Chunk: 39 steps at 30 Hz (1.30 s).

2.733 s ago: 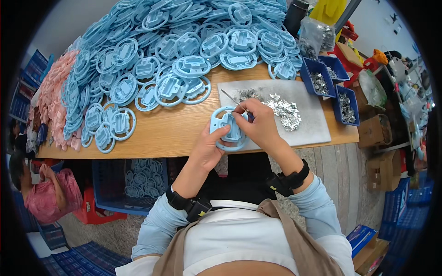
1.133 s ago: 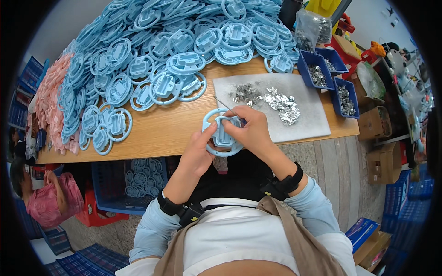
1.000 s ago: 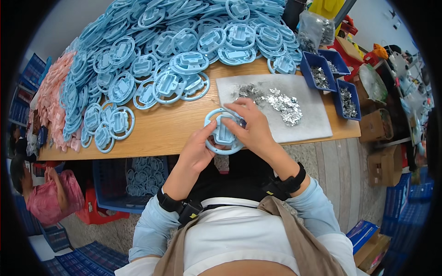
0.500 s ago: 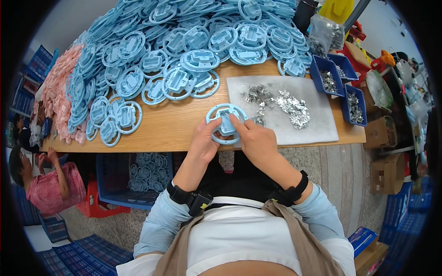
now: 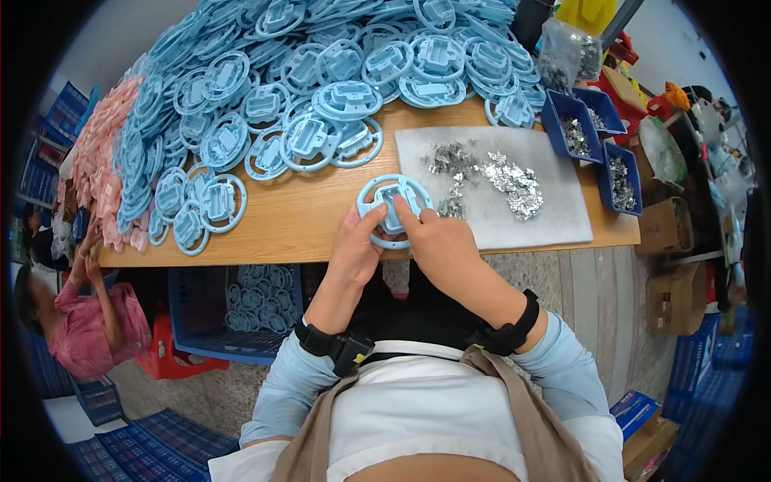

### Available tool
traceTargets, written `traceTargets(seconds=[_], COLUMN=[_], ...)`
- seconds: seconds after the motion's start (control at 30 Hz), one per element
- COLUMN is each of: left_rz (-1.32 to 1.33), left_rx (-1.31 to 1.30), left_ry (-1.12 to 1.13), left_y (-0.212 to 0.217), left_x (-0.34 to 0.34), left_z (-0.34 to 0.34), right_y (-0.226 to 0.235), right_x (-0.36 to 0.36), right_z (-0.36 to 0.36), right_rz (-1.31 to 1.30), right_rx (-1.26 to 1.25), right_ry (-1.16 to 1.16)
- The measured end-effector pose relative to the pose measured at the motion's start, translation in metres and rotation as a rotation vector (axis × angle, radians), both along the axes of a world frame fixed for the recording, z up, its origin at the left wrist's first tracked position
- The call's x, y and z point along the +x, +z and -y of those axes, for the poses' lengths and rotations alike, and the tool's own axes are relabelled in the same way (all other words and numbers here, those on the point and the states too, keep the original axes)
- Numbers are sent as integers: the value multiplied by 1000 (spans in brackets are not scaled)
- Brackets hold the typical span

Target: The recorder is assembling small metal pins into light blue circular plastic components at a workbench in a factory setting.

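A light-blue plastic toy steering wheel point(image 5: 389, 188) is held up at the table's near edge, its recessed hub facing me. My left hand point(image 5: 358, 245) grips its left side, thumb lying on the hub and fingers behind. With its index finger, my right hand point(image 5: 438, 239) presses into the hub's upper part, while the other fingers curl at the right rim. Whatever lies under that fingertip is hidden. Just to the right, small shiny metal pieces point(image 5: 514, 186) lie in loose heaps on a white foam mat point(image 5: 556, 230).
A big pile of blue wheels point(image 5: 345, 101) covers the far table, with pink parts point(image 5: 104, 173) at left. Blue bins point(image 5: 620, 181) of metal pieces stand at the right. Below the table is a blue crate point(image 5: 233, 345) of wheels. A person in pink point(image 5: 100, 329) sits at left.
The wheel and both hands have shifted slightly left and up. My right index finger has moved a little left on the hub. The person at left has moved their hands.
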<state>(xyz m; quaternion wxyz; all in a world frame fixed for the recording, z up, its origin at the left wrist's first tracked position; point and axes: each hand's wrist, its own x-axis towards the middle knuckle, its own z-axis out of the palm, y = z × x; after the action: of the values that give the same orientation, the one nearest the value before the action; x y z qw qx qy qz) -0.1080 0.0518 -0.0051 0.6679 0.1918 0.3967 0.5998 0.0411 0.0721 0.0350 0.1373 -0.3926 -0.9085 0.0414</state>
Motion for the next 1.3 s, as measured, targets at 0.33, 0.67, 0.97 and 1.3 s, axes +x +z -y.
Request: traceTargets(seconds=[0.33, 0.67, 0.97, 1.3], left_rz=[77, -50, -139, -131], left_rx=[45, -142, -48, -73], left_ry=[103, -6, 118, 26], left_y=[24, 39, 14, 19], left_x=[-2, -10, -5, -9], left_z=[9, 18, 14, 10], right_y=[12, -7, -1, -18], right_x=[11, 13, 19, 87], right_z=[-16, -13, -8, -139], right_rz=[-764, -964, -814, -406], right_rx=[-462, -752, -955, -56], right_ry=[-86, -52, -66, -240])
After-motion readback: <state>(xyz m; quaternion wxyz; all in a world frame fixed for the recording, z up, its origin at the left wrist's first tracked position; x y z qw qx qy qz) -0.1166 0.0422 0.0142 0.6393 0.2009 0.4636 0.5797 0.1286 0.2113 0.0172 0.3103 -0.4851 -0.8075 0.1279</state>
